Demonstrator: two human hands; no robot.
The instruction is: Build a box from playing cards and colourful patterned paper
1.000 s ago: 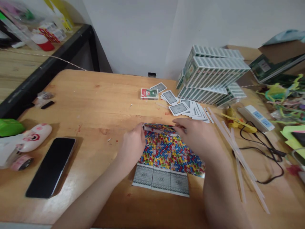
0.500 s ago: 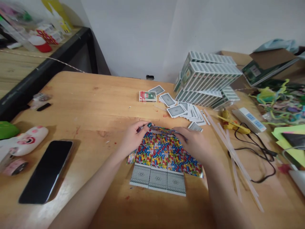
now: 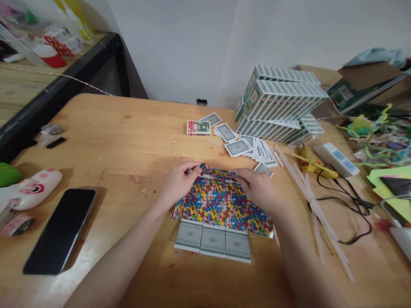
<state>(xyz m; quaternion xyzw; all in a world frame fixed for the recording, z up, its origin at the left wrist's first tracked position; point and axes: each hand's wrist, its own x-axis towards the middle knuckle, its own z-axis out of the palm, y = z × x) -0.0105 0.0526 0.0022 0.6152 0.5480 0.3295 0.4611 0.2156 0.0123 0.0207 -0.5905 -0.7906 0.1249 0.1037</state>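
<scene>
A shiny sheet (image 3: 215, 201) with a colourful pattern lies over joined playing cards in front of me. Three grey-backed playing cards (image 3: 213, 239) stick out side by side from its near edge. My left hand (image 3: 182, 182) pinches the sheet's far left edge between thumb and fingers. At the far right edge, my right hand (image 3: 257, 186) grips the same sheet, fingers curled over it. The far edge is bent up between both hands. The fingertips are partly hidden behind the sheet.
Loose playing cards (image 3: 237, 148) and a card box (image 3: 198, 128) lie beyond my hands. Stacked card packs (image 3: 285, 100) stand at the back right. Glue sticks (image 3: 314, 209), a yellow glue gun (image 3: 317, 167) and a power strip (image 3: 337, 159) are right; a phone (image 3: 61, 231) is left.
Both hands keep their grip on the patterned sheet with barely any movement. The camera view has shifted very slightly.
</scene>
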